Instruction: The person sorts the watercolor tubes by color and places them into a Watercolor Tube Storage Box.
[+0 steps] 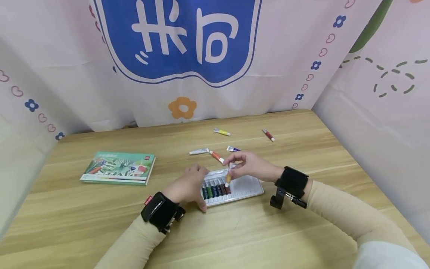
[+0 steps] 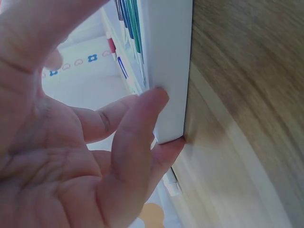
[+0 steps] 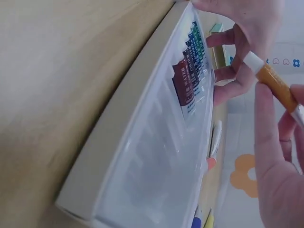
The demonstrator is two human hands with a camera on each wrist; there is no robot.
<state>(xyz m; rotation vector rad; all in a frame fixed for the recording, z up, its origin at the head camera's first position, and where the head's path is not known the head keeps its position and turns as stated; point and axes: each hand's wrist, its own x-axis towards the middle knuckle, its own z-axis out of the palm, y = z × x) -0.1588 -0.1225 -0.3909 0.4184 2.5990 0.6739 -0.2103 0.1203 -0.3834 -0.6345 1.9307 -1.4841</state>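
My right hand pinches an ochre paint tube above the middle of a white plastic tray. The tube's white cap points down towards the tray in the head view. In the right wrist view the same ochre tube is between thumb and fingers. Several dark tubes, green, blue and brown, lie side by side in the tray's left slots. At the tray's left end my left hand grips its edges, thumb at the near side and fingers at the far side. Fingertips touch the tray's wall in the left wrist view.
Behind the tray lie loose tubes: white, orange, blue-purple, yellow and red. A green illustrated box or pad lies at the left. A printed curtain hangs behind the wooden table.
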